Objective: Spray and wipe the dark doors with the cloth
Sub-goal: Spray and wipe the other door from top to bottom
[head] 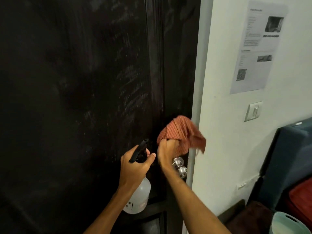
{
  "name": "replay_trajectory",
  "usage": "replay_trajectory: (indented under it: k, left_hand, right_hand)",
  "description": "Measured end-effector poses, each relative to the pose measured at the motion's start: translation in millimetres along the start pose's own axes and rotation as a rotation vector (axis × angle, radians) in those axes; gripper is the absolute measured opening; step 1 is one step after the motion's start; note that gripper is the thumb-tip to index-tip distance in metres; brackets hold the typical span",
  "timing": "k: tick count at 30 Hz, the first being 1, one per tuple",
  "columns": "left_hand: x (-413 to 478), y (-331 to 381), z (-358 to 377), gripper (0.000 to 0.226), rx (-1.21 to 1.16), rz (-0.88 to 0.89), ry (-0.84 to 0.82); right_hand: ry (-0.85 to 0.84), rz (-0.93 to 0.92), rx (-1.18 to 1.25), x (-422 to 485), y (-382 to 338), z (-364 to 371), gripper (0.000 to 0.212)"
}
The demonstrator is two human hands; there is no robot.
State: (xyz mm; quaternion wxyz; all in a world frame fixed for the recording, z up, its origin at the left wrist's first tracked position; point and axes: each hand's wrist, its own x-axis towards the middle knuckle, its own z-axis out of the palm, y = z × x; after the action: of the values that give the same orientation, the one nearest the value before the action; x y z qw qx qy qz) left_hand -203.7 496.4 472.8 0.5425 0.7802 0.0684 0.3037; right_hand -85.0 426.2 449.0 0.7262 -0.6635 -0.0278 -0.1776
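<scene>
Left hand (133, 168) gripping spray bottle (138, 198), right hand (166, 152) bunching checked cloth (181, 132) against dark door (84, 98), above knob (179, 167).

**Wiping door edge above the knob**

My right hand (166, 152) grips the orange checked cloth (181, 134) against the dark door (76, 81), at its right edge just above the metal knob (180, 167). My left hand (135, 168) holds the spray bottle (137, 198) by its black trigger head, clear body hanging below. Streaky smears show on the upper panel. On the white wall (224, 141) to the right: paper notice (258, 48), light switch (253, 111).
</scene>
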Motion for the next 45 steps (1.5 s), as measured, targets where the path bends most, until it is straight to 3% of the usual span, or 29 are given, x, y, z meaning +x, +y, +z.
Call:
replay_trajectory:
  k: [2,3,5,6,8,9,11,13,14,16,17,18,20,21,22,24,26,27,29,31,32,33,34,36,38,40,43,45]
  left_hand:
    - [0.5,0.4,0.4,0.015,-0.008,0.002,0.001]
    - [0.7,0.6,0.1,0.016,-0.006,0.004,0.003]
    - [-0.6,1.3,-3.8,0.017,0.008,0.001,0.008]
    - [-0.4,2.1,-8.4,0.018,0.014,-0.001,0.019]
    - [7.0,6.7,-22.1,0.019,0.016,0.003,0.061]
    - [11.1,9.6,-29.2,0.020,0.018,0.003,0.083]
    - [21.2,16.6,-44.5,0.024,0.015,0.013,0.136]
    - [24.8,21.5,-57.5,0.026,0.027,0.024,0.174]
    - [24.2,23.5,-62.4,0.026,0.029,0.034,0.194]
    - [19.5,23.4,-74.0,0.023,0.016,0.044,0.237]
    - [16.6,22.9,-81.6,0.023,0.006,0.043,0.252]
    - [14.0,22.4,-87.9,0.023,-0.002,0.040,0.257]
    - [9.9,20.8,-103.5,0.023,-0.007,0.042,0.284]
    - [7.7,20.3,-111.8,0.023,0.000,0.049,0.314]
    - [4.1,20.1,-121.7,0.023,0.011,0.051,0.340]
    - [-2.3,20.2,-139.3,0.022,0.032,0.057,0.374]
    - [-11.1,17.0,-156.7,0.018,0.022,0.036,0.377]
    - [-14.7,16.8,-165.1,0.015,-0.001,0.022,0.379]
    - [-19.2,16.3,-179.6,0.016,-0.015,0.013,0.392]
    - [-18.3,15.0,-194.2,0.023,0.005,0.022,0.409]
    - [-17.4,14.3,-203.3,0.023,0.009,0.025,0.419]
    - [-16.2,13.9,-209.7,0.022,0.017,0.030,0.423]
    - [-15.4,13.6,-215.0,0.022,0.031,0.039,0.422]
    - [-15.7,12.1,-224.8,0.021,0.052,0.054,0.420]
    - [-15.0,12.1,-230.3,0.020,0.044,0.052,0.402]
    - [-12.6,16.0,-233.5,0.021,0.006,0.032,0.399]
    - [-2.7,23.3,-243.7,0.021,-0.050,-0.005,0.412]
    - [5.3,31.4,-255.3,0.022,-0.059,-0.004,0.427]
  right_hand:
    - [-0.025,-0.286,-0.110,15.1,-11.2,-0.8,0.012]
    - [-0.022,-0.359,-0.239,15.1,-0.6,-2.3,0.028]
    - [0.046,-0.279,-0.410,-1.3,40.6,-8.5,0.058]
    - [0.051,-0.201,-0.395,-10.6,59.3,-9.2,0.054]
    - [-0.060,-0.102,-0.225,-7.1,52.1,-2.5,0.025]
    - [-0.094,-0.137,-0.172,2.3,30.3,3.5,0.021]
    - [-0.108,-0.382,-0.289,25.6,-36.6,18.9,0.025]
    - [-0.150,-0.782,-0.520,25.7,-95.3,35.4,0.024]
    - [-0.176,-0.981,-0.642,23.4,-105.1,42.7,0.025]
    - [-0.270,-1.185,-0.728,24.4,-101.7,46.0,0.029]
    - [-0.288,-1.165,-0.659,22.9,-96.1,42.3,0.032]
    - [-0.254,-1.033,-0.544,22.3,-89.4,36.4,0.036]
    - [-0.059,-0.694,-0.351,18.5,-86.2,40.7,0.040]
    - [0.039,-0.621,-0.412,6.8,-90.5,53.1,0.037]
    - [0.078,-0.664,-0.554,-12.6,-89.5,71.8,0.030]
    - [-0.187,-1.020,-0.876,-62.5,-75.2,106.8,0.021]
    - [-0.510,-1.269,-0.943,-90.9,-49.8,118.8,0.040]
    - [-0.545,-1.295,-0.898,-87.5,-48.0,118.0,0.045]
    - [-0.377,-1.150,-0.704,-71.3,-59.5,110.9,0.033]
    - [-0.010,-0.801,-0.587,-57.1,-81.1,110.3,0.026]
    - [0.097,-0.680,-0.574,-58.3,-89.9,120.7,0.027]
    - [0.102,-0.683,-0.597,-66.7,-91.8,133.0,0.024]
    - [0.031,-0.815,-0.666,-80.5,-84.2,146.7,0.020]
    - [-0.302,-1.204,-0.804,-120.7,-51.6,165.3,0.031]
    - [-0.521,-1.347,-0.852,-129.2,-31.6,161.6,0.041]
    - [-0.429,-1.225,-0.667,-112.8,-54.6,160.1,0.032]
    - [-0.059,-0.792,-0.410,-85.0,-129.5,179.2,0.032]
    - [0.027,-0.882,-0.565,-90.3,-167.9,206.2,0.034]
